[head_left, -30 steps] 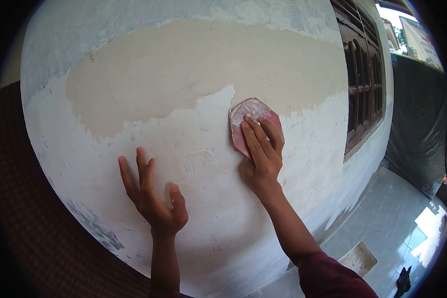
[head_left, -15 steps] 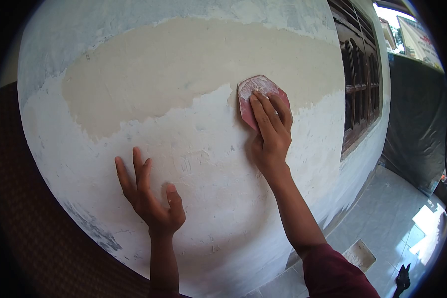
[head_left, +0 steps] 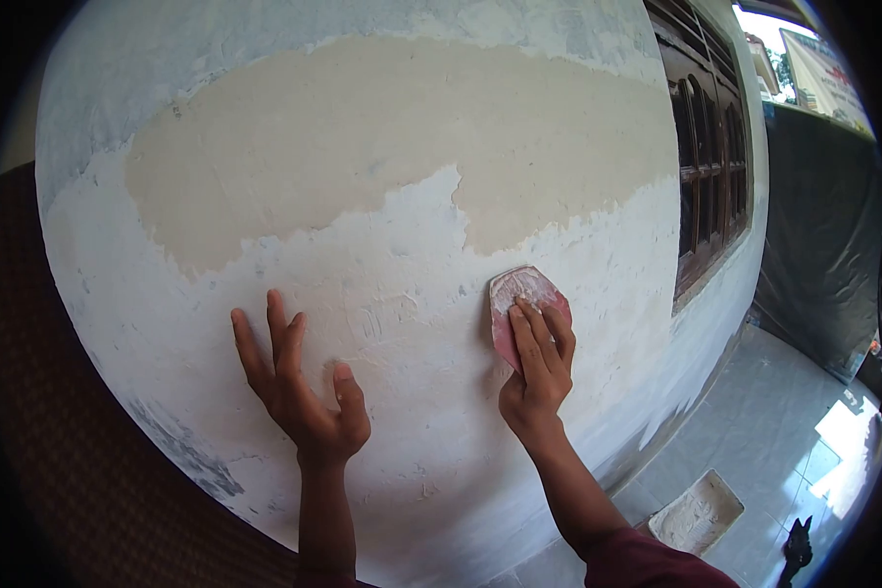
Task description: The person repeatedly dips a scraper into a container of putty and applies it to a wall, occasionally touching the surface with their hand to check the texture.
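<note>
Below the fingertips of the spread-fingered left hand (head_left: 314, 412), white tray (head_left: 697, 514) sat on grey tiles; right fingers pressed the pink, white-smeared, angular pad (head_left: 526, 286) against patchy wall (head_left: 363, 127).

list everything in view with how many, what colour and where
wall: one, white, centre
bare-looking patch: one, beige, upper wall
flat pad: one, pink with whitish smears, under right fingers
window: one, dark brown, upper right
sheet: one, dark, far right
banner: one, pale, top right
tray: one, whitish, floor
unclear object: one, black, floor
tiled floor: one, grey, lower right
patterned surface: one, brown, left
sleeve: one, maroon, right arm
hands: two, brown; left spread, right on pad
</note>
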Available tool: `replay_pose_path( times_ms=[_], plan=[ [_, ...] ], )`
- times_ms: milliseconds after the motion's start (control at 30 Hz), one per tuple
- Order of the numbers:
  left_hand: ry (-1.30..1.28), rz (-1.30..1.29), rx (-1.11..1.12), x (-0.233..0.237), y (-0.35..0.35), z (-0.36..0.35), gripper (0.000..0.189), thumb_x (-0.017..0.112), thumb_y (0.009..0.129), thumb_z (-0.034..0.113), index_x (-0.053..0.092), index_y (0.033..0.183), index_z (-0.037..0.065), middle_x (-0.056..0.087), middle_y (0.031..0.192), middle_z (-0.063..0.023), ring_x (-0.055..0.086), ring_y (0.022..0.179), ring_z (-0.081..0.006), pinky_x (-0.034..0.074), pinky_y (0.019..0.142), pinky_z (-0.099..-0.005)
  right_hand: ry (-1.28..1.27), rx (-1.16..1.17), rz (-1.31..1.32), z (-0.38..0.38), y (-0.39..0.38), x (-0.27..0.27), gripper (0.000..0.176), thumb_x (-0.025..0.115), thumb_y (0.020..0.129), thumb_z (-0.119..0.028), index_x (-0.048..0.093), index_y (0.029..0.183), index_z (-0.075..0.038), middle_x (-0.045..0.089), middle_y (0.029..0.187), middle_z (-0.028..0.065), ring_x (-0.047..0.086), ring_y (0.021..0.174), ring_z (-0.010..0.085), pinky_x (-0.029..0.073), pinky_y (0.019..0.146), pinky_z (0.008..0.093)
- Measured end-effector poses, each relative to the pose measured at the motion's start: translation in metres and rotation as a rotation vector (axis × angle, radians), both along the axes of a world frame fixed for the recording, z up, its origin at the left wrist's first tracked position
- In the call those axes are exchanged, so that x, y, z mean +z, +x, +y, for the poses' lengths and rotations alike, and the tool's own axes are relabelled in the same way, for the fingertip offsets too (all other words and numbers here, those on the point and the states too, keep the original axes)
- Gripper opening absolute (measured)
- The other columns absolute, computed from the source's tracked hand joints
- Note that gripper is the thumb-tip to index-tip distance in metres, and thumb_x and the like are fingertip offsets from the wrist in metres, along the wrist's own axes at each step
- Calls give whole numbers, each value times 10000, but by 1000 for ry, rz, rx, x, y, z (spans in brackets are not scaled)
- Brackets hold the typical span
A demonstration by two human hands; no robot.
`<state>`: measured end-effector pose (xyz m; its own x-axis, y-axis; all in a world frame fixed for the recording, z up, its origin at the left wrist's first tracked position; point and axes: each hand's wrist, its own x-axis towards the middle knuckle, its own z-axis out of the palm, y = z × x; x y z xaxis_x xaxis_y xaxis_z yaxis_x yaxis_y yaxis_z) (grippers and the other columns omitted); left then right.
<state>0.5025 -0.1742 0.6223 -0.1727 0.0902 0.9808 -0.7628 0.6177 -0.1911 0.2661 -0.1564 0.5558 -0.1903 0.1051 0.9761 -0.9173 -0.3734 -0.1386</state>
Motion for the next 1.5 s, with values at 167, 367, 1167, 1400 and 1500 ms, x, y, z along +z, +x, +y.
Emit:
replay_pose_path(
  times_ms=[167,367,1167,1400,1500],
  plan=[
    [31,-18,-7,0,0,3,507,506,1008,257,442,1434,-9,435,1582,-270,179,1555,-489,168,1232,-579,-130,24,39,3,12,43,570,551,761,198,703,1282,22,717,1291,151,588,1280,367,427,1121,438],
    [27,8,-49,1,-1,2,527,528,942,224,478,1400,-31,489,1525,-315,181,1548,-503,174,1227,-581,-251,47,147,-28,22,94,601,557,769,210,694,1316,3,711,1304,144,576,1306,346,431,1136,437],
    [33,-9,-43,1,0,4,505,502,996,241,447,1430,-12,449,1568,-278,198,1541,-514,172,1222,-589,-231,30,80,-34,27,87,600,605,771,176,691,1324,-41,687,1362,88,535,1371,306,269,1189,519],
    [34,-3,-70,1,1,3,502,516,962,241,477,1378,-37,477,1520,-339,160,1550,-515,176,1229,-583,-95,34,123,-39,24,95,705,509,748,206,641,1401,-26,619,1460,161,394,1510,383,175,1248,565],
    [33,-15,-84,0,2,4,494,499,1007,244,450,1418,-27,437,1566,-300,187,1547,-507,170,1223,-603,-78,34,122,-38,24,88,696,503,757,202,639,1402,-21,611,1468,164,387,1514,389,162,1247,578]
  ],
)
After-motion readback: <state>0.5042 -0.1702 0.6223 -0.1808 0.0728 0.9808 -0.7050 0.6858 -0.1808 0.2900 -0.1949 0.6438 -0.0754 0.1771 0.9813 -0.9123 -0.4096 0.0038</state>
